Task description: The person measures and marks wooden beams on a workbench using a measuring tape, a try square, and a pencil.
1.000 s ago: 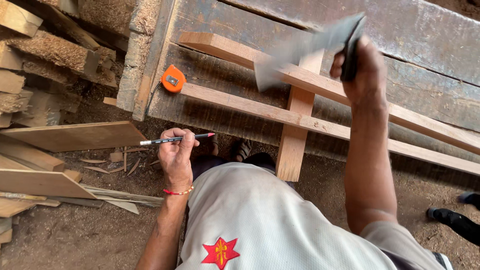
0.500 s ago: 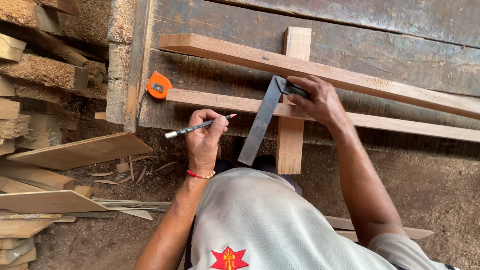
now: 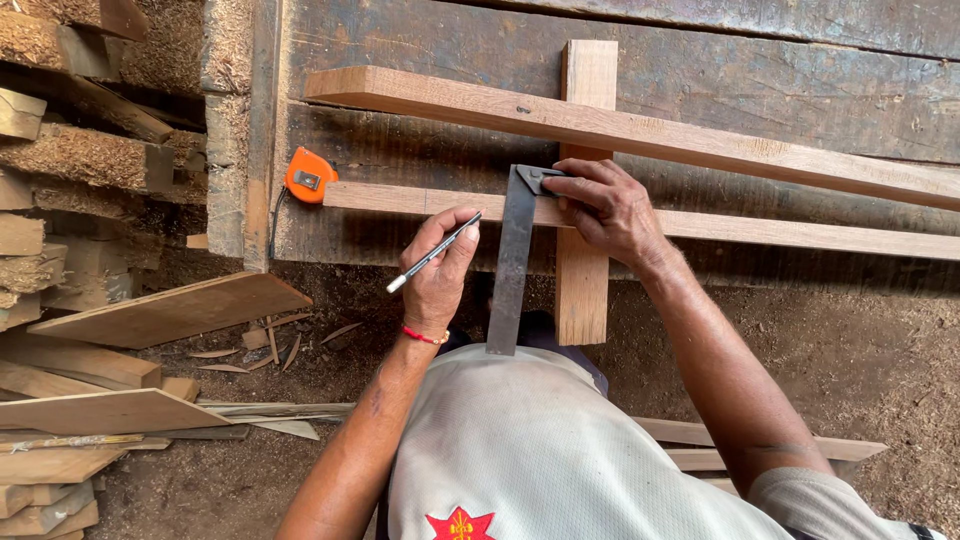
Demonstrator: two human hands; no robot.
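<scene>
Pencil [image 3: 432, 256] in left hand [image 3: 437, 270], square [image 3: 513, 255] under right hand [image 3: 603, 208]

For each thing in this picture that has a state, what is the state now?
Left hand: grips a pencil, tip beside the square.
Right hand: presses the square on the near strip.
Square: blade hangs off the bench edge toward the person.
Tape measure: closed, on the bench.
Far strip: lies over the cross piece.
</scene>
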